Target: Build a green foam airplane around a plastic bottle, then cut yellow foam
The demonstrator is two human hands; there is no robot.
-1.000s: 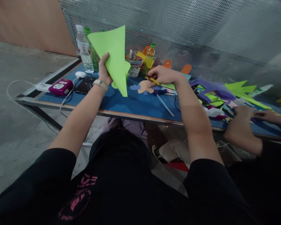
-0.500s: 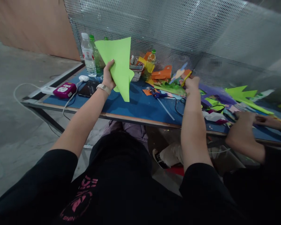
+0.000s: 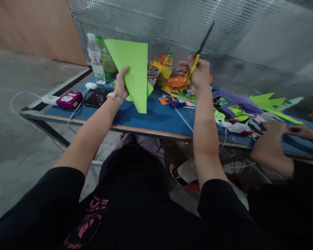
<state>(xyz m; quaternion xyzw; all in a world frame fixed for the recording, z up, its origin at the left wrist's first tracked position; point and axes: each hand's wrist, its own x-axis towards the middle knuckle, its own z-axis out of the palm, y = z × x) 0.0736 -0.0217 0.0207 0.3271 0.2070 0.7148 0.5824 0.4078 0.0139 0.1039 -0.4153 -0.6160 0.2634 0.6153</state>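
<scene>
Upper centre of frame: our left hand [image 3: 121, 85] has its fingers clamped on a green sheet [image 3: 131, 69], held upright above the bench [image 3: 151, 116]. Our right hand [image 3: 198, 74] grips yellow-handled scissors [image 3: 195, 57] with fingers wrapped around the handles; the blades blur against the mesh. At right, another person's hand [image 3: 271, 139] is partly cut off.

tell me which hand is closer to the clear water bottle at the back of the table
Left. The left hand, gripping the green sheet, is just right of the water bottle. The right hand, holding scissors, is much farther right.
</scene>
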